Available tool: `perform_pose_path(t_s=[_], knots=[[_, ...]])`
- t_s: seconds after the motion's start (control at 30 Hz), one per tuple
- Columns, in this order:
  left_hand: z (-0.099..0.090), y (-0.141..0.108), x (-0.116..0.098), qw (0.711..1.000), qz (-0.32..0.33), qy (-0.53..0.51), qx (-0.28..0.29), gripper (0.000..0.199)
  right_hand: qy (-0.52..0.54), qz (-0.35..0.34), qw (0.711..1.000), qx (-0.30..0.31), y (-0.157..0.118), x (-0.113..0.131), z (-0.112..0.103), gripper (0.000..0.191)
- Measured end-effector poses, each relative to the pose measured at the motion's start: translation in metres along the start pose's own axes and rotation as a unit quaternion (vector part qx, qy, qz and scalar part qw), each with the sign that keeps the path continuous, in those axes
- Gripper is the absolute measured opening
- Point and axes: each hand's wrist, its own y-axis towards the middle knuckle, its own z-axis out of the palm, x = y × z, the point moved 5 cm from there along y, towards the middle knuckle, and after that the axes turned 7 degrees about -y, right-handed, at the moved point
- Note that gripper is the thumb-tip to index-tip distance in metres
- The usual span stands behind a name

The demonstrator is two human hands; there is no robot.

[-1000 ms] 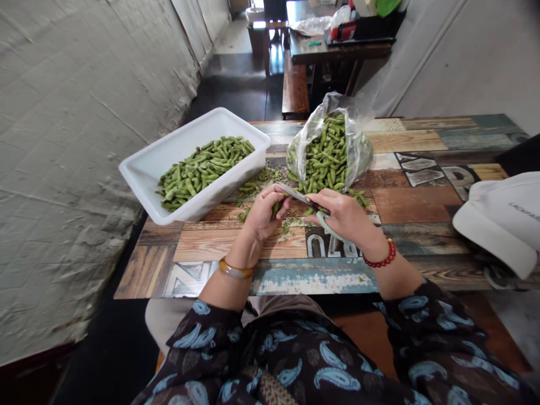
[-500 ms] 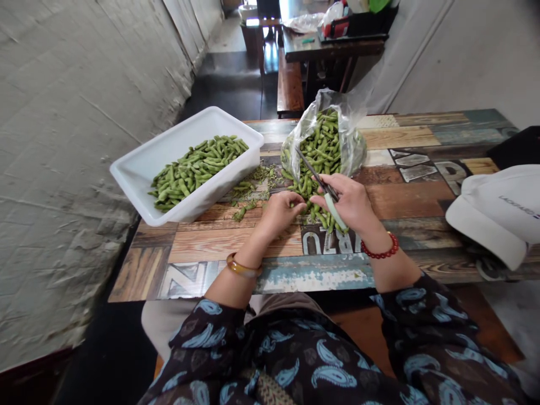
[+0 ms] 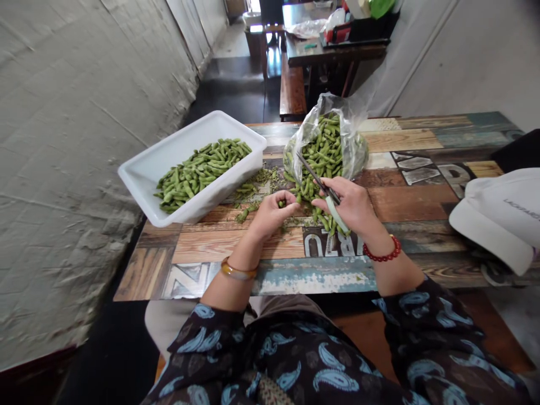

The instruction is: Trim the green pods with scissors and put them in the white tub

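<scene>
My left hand [image 3: 274,214] is closed, pinching a green edamame pod [image 3: 298,199] between thumb and fingers. In my right hand [image 3: 348,203] is a pair of scissors [image 3: 314,175] with a pale green handle, its dark blades pointing up and to the left. Behind both hands a clear plastic bag [image 3: 353,135] lies with its mouth toward me, and edamame pods [image 3: 324,140] spill out onto the table. To the left, a white plastic tub [image 3: 141,188] holds a heap of pods [image 3: 202,171]. Trimmed bits [image 3: 264,179] are scattered between tub and bag.
The tabletop [image 3: 228,242] has a patchwork wood pattern. A white cap [image 3: 498,208] sits at its right end. A rough grey wall [image 3: 84,112] runs along the left. Farther back are a bench [image 3: 292,90] and another table [image 3: 337,53] with a dark box on it.
My left hand has drawn back slightly to the left and now shows a pod in its pinch. My right hand still holds the scissors in much the same place. The view has shifted slightly.
</scene>
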Motion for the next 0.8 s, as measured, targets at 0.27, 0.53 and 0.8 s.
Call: perform_pose_path(t_s=[0.27, 0.53, 0.8], knots=[[-0.008, -0.005, 0.001, 0.972, -0.057, -0.224, -0.036, 0.034, 0.0, -0.019, 0.996, 0.085, -0.003, 0.002, 0.008, 0.043], [-0.011, -0.004, 0.0, 0.977, -0.023, -0.208, -0.051, 0.032, 0.011, -0.022, 0.989, 0.143, -0.005, 0.005, 0.011, 0.048], [-0.009, -0.004, -0.004, 0.994, 0.049, -0.096, -0.017, 0.023, 0.023, -0.037, 0.986, 0.161, -0.005, 0.016, 0.012, 0.048]])
